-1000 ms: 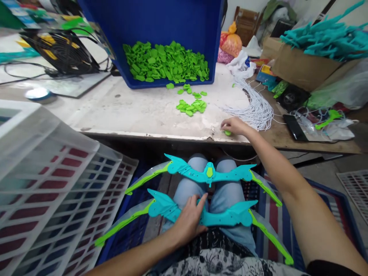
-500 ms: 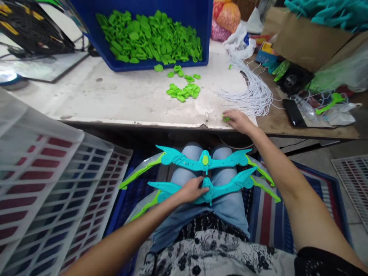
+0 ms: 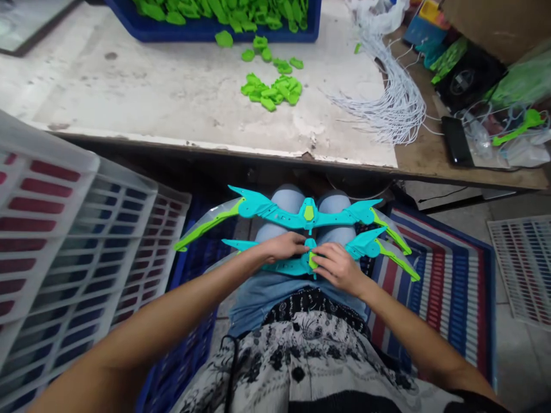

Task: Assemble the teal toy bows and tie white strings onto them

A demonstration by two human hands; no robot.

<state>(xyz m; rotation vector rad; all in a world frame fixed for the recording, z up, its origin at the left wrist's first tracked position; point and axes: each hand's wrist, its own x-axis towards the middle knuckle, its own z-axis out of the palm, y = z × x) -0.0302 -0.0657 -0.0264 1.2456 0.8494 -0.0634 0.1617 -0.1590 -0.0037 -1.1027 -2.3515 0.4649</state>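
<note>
Two teal toy bows with lime-green limbs lie across my lap. The far bow has a green piece set in its middle. My left hand rests closed on the near bow, left of its centre. Beside it, my right hand pinches a small green piece against the near bow's middle. A small heap of the same green pieces sits on the white table.
A blue bin of green pieces stands at the table's far edge. White strings spread at the right, next to a black phone. White slotted crates stack at my left. A striped mat lies on the floor.
My right hand left the table edge with a green piece and came down to the near bow's centre. My left hand stayed on that bow. The view tilted downward.
</note>
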